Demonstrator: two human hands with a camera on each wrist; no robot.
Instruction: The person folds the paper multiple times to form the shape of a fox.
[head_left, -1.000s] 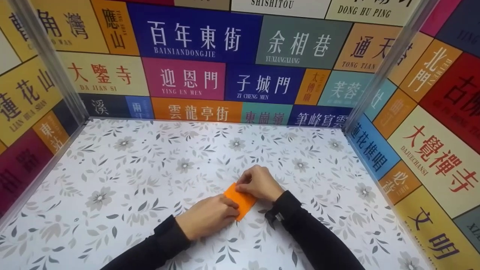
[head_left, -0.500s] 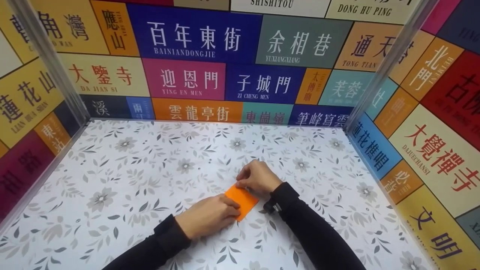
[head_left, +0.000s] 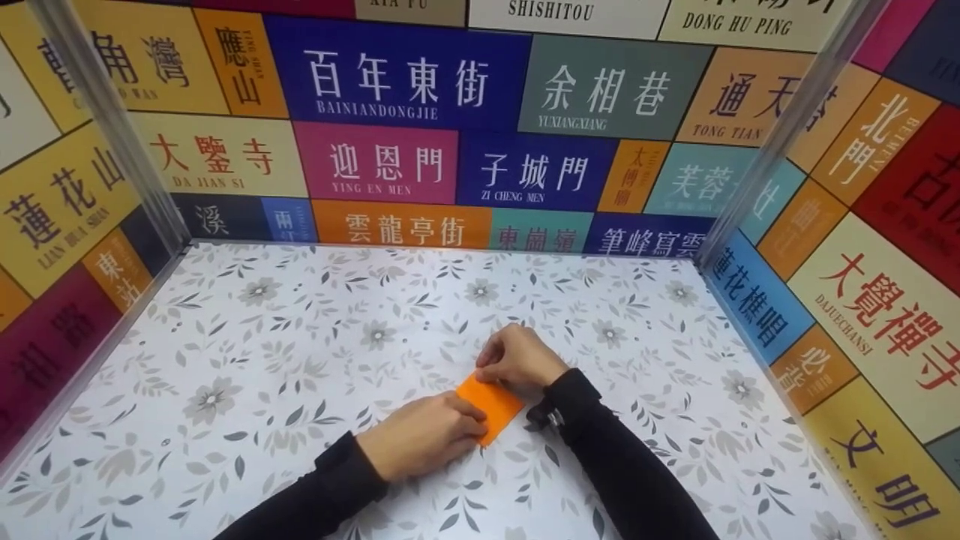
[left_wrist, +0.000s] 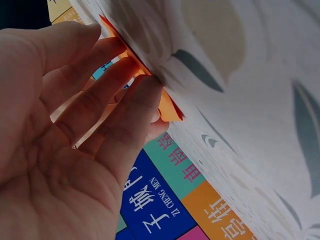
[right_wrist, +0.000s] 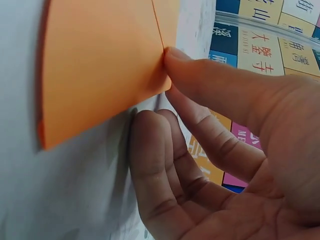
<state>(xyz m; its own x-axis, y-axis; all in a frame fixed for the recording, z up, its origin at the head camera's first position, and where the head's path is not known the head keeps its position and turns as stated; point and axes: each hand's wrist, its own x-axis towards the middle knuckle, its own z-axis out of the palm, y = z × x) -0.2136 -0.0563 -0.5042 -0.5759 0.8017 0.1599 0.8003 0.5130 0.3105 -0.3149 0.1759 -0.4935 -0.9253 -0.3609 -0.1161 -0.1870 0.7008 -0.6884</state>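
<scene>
A small folded piece of orange paper lies on the table between both hands, tilted in the head view. My left hand rests on its near left side, fingertips pressing it against the tabletop. In the left wrist view those fingers look fairly straight along the paper, and the thumb stays apart. At the far corner, my right hand pinches the paper between thumb and index finger. The right wrist view shows a crease line across the paper ending near that thumb, with the other fingers curled below the edge.
A white cloth with grey flowers and leaves covers the table. Upright panels with coloured blocks of lettering stand behind it and on both sides. Clear strips run up the corners.
The head view has shifted slightly, so the whole scene sits a little lower and further right. Both hands keep nearly the same places on the paper.
</scene>
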